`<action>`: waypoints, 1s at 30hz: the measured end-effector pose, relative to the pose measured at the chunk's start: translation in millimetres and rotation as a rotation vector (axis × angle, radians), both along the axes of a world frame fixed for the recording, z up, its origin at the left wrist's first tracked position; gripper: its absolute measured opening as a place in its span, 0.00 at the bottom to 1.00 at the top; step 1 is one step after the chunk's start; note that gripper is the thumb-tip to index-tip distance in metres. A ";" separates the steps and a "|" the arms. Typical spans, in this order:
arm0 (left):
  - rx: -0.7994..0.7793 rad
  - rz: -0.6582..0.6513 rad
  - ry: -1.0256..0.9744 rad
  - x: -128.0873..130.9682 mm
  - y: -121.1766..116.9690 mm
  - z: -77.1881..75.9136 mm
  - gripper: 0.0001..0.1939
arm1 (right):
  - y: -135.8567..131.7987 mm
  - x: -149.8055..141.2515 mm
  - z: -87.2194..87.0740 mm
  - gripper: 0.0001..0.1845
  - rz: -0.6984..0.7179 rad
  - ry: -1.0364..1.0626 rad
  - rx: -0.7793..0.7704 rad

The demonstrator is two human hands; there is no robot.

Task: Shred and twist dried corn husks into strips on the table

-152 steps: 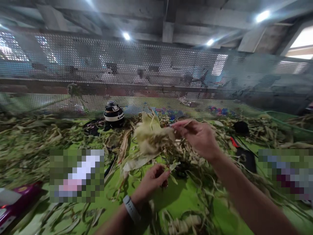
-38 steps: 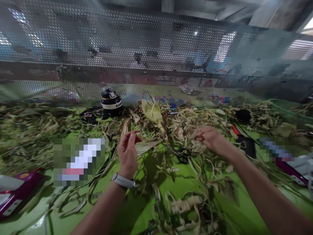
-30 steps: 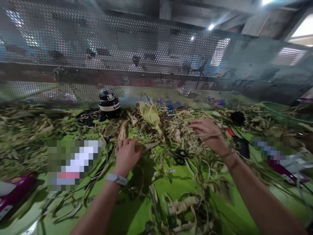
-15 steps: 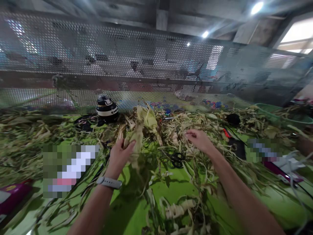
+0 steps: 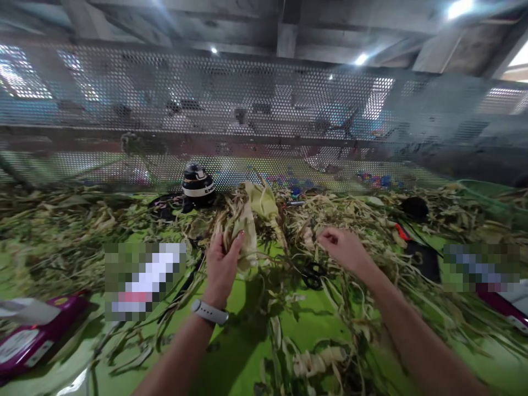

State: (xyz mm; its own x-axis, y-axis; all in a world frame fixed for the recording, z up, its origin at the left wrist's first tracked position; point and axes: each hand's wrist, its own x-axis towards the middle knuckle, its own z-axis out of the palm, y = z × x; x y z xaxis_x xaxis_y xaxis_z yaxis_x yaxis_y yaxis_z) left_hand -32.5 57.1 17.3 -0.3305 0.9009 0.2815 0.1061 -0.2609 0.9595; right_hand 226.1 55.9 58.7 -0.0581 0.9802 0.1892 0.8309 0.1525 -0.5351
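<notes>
My left hand (image 5: 223, 267), with a white watch band on its wrist, grips a dry, pale husk leaf (image 5: 246, 234) between thumb and fingers. Just behind it stands a yellow-green bundle of husk (image 5: 264, 204) with a twisted, tapering lower end. My right hand (image 5: 344, 250) has its fingertips pinched together beside the heap of dry strips (image 5: 334, 214); whatever they hold is too small to make out. Black-handled scissors (image 5: 312, 274) lie between the two hands. Nearer to me is a coiled roll of pale husk (image 5: 317, 360) among loose strips.
A black bottle (image 5: 198, 187) with a white band stands by the perforated metal screen (image 5: 264, 126). Purple boxes (image 5: 45, 335) lie at both sides, near blurred-out screens. A green basket (image 5: 487, 198) is at the far right. Dried leaves (image 5: 82, 220) cover much of the green table (image 5: 231, 352).
My view has swung left, so everything sits further right. The husk leaf in my left hand now shows a broader, paler face. My right fingers have curled in more.
</notes>
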 end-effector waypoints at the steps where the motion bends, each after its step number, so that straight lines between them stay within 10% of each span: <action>1: 0.009 0.011 0.039 1.1 -1.1 0.6 0.11 | -1.4 -7.4 0.9 0.15 0.066 0.098 -0.048; 11: 0.116 -0.138 0.295 16.6 -13.5 -2.6 0.07 | 8.7 -88.9 -24.4 0.11 0.379 0.683 -0.210; 30: 0.010 -0.320 0.220 17.5 -12.7 -4.0 0.09 | 7.7 -69.4 -34.1 0.12 0.314 0.587 -0.060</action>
State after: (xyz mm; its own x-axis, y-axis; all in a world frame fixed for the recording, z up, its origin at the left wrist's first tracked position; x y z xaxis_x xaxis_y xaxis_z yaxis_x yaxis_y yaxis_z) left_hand -15.0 44.4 13.2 0.0363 0.9454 0.3239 0.2212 -0.3237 0.9199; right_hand 156.8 63.6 24.6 -0.2461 0.9435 0.2217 0.3205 0.2951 -0.9001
